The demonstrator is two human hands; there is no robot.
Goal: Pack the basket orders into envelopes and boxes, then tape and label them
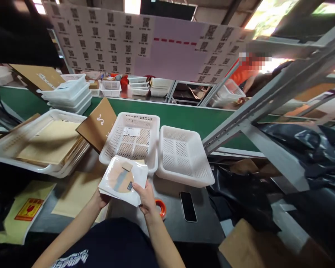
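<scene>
Between both hands I hold a small stack of flat, white, square packets [118, 178] in glossy plastic. The top one shows a round tan shape with a grey-blue stripe and a small dark label. My right hand [146, 195] grips the right side, its thumb on top near that label. My left hand [102, 198] supports the left lower edge from beneath, fingers mostly hidden. Just beyond the packets stands a white plastic basket [156, 149] with a paper slip [131, 132] inside. Another white basket [184, 176] sits to its right.
Left are a basket of brown envelopes [48, 143], stacked white trays [69, 95] and a cardboard piece [97, 123]. An orange tape roll [162, 209] and phone [188, 206] lie on the table. A metal post [268, 89] slants at right; a person [241, 72] is beyond.
</scene>
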